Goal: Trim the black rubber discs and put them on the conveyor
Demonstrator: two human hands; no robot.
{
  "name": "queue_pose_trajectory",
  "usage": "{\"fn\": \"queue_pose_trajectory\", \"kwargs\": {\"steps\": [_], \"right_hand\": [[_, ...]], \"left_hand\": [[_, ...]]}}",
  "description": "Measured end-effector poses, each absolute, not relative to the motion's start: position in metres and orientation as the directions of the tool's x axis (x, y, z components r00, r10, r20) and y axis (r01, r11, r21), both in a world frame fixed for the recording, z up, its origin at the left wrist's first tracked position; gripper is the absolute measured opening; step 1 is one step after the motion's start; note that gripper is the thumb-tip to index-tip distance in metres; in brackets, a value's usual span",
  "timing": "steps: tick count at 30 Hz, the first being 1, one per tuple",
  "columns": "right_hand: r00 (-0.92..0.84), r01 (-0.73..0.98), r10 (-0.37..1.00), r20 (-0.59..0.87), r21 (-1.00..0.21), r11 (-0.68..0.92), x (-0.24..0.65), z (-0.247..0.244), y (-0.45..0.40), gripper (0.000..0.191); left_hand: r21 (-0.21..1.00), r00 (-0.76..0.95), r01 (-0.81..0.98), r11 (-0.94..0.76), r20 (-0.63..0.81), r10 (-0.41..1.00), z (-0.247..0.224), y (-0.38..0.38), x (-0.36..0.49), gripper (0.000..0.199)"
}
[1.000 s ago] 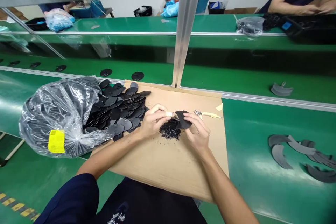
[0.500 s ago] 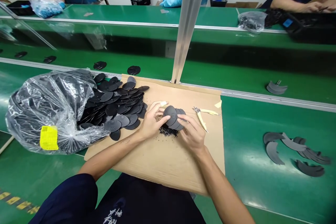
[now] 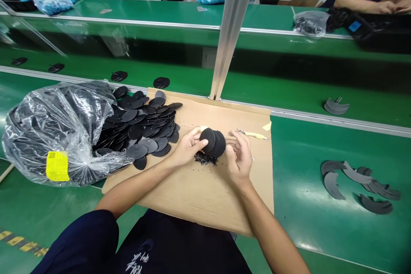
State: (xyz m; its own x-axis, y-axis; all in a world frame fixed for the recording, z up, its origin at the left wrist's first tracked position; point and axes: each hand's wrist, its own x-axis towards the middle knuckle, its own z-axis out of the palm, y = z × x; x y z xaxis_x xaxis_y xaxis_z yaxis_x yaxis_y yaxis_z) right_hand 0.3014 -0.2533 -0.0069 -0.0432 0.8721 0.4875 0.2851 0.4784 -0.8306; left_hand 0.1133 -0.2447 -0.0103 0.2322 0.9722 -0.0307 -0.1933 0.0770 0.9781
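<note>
My left hand [image 3: 190, 146] is closed on several flat black oval discs [image 3: 213, 142], fanned out so that they overlap, with the thumb on the front one. My right hand [image 3: 239, 154] is just to the right of them, thumb and fingers apart, holding nothing that I can see. Under the discs, small black scraps [image 3: 206, 159] lie heaped on the cardboard sheet [image 3: 199, 199]. Nippers with cream handles [image 3: 255, 135] lie behind my right hand, which hides part of them.
A pile of black discs [image 3: 144, 124] spreads from a clear plastic bag [image 3: 64, 124] with a yellow label. Curved grey pieces [image 3: 374, 184] lie on the green bench at right. A metal post [image 3: 229, 34] rises behind the cardboard. Co-workers' arms [image 3: 366, 4] show at the far bench.
My right hand has let go of the discs and drawn slightly right, its fingers opening. My left hand keeps hold of the discs, which now show plain faces.
</note>
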Motion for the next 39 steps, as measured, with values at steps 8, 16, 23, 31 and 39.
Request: {"fn": "queue_pose_trajectory", "kwargs": {"steps": [8,16,23,31,39], "right_hand": [[-0.133,0.026,0.991,0.019,-0.999,0.023,0.301,-0.004,-0.243,0.040],[-0.155,-0.012,0.988,-0.029,-0.999,-0.031,0.297,-0.004,-0.247,0.038],[-0.176,0.019,0.984,-0.031,-0.999,-0.028,0.298,-0.003,-0.245,0.040],[-0.183,-0.002,0.981,-0.061,-0.998,-0.062,0.298,-0.003,-0.247,0.041],[-0.282,0.039,0.958,-0.051,-0.998,-0.041,0.299,-0.006,-0.255,0.039]], "left_hand": [[0.932,0.123,0.250,-0.264,0.240,0.963,-0.005,-0.249,0.107,0.025],[0.854,0.148,0.377,-0.359,0.328,0.933,-0.010,-0.251,0.106,0.036],[0.761,0.181,0.471,-0.447,0.412,0.893,-0.011,-0.252,0.107,0.034],[0.869,0.191,0.350,-0.350,0.300,0.935,-0.021,-0.256,0.111,0.041],[0.651,0.355,0.463,-0.601,0.485,0.799,-0.012,-0.266,0.110,0.032]]}}
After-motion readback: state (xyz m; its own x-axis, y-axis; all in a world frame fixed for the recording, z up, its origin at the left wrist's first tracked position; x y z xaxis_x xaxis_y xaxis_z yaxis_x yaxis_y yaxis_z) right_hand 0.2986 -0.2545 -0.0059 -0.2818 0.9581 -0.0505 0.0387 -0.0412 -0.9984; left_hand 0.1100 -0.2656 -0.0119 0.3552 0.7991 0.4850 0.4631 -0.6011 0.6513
